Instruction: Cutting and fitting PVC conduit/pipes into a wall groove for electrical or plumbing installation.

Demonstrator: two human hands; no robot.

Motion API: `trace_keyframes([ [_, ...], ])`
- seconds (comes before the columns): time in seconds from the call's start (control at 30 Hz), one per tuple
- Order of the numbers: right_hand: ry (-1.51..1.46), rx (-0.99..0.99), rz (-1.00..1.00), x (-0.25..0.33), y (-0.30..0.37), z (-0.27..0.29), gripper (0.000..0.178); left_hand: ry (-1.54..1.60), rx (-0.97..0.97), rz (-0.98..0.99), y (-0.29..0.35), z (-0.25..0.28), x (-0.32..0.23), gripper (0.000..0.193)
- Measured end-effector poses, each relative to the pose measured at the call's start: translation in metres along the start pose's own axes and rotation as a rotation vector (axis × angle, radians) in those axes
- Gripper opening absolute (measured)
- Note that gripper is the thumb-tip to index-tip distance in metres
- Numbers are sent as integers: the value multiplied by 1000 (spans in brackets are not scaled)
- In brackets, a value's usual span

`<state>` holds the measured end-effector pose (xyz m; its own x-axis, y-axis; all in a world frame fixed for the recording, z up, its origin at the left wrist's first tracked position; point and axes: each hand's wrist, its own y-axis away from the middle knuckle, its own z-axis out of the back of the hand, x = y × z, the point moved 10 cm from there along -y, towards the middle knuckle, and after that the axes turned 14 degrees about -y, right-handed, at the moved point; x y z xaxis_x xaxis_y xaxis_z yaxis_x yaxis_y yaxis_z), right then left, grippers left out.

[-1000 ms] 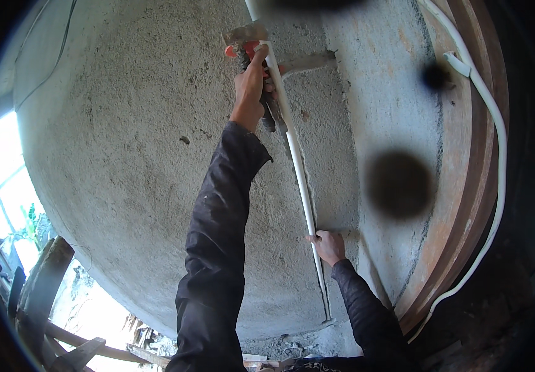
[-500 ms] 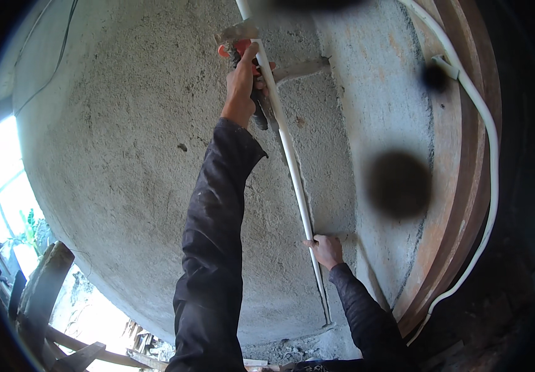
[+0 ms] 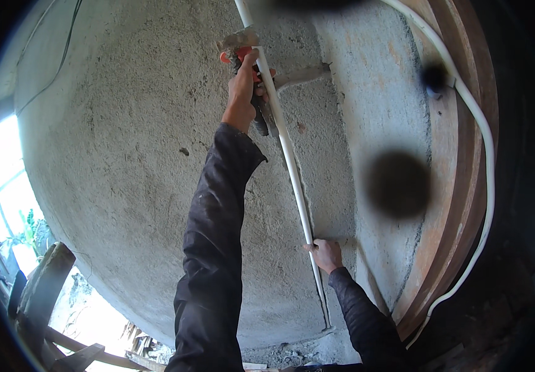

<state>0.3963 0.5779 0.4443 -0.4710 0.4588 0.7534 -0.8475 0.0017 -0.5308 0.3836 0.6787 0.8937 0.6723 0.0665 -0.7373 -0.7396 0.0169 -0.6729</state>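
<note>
Barely shifted, left hand grips white pipe and seemingly a hammer.

I see a rough grey cement wall filling most of the view, with a thin dark wire running down near its upper left edge. Along its right edge stands a rusty brown wooden frame, and a loose white cable curves down over it. At the lower left, wooden scaffold beams cross before bright daylight (washed out).
</note>
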Motion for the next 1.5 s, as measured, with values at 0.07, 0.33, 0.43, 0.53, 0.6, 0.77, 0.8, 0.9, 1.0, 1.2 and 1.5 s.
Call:
trace_keyframes([
  [0.07,-2,-4,-28,-4,0,-1,38,3,4,3,-1,0,1,50],
  [0.33,10,-23,-9,-8,1,-3,38,-24,45,5,-1,-2,1,51],
  [0.43,17,-28,6,-8,1,-5,39,-26,12,6,-3,3,2,51],
  [0.53,21,-31,8,-8,2,-3,39,-19,23,1,-2,1,3,51],
  [0.6,20,-30,5,-8,1,-3,40,-22,20,-7,-1,1,2,51],
  [0.77,-10,-8,-16,-9,0,-6,39,-22,55,11,-5,1,5,51],
  [0.8,-9,-9,-17,-9,0,-5,39,-29,57,5,-4,0,4,51],
  [0.9,20,-13,10,-5,1,-2,39,-47,51,0,-2,-1,0,52],
  [1.0,-7,-3,-16,-7,0,-2,39,-63,50,6,-3,0,-1,52],
  [1.2,-3,9,-6,-3,1,-1,38,-56,43,1,-5,-1,-2,54],
  [1.5,-9,5,-16,-6,0,-3,39,-70,46,-9,-5,1,-5,59],
])
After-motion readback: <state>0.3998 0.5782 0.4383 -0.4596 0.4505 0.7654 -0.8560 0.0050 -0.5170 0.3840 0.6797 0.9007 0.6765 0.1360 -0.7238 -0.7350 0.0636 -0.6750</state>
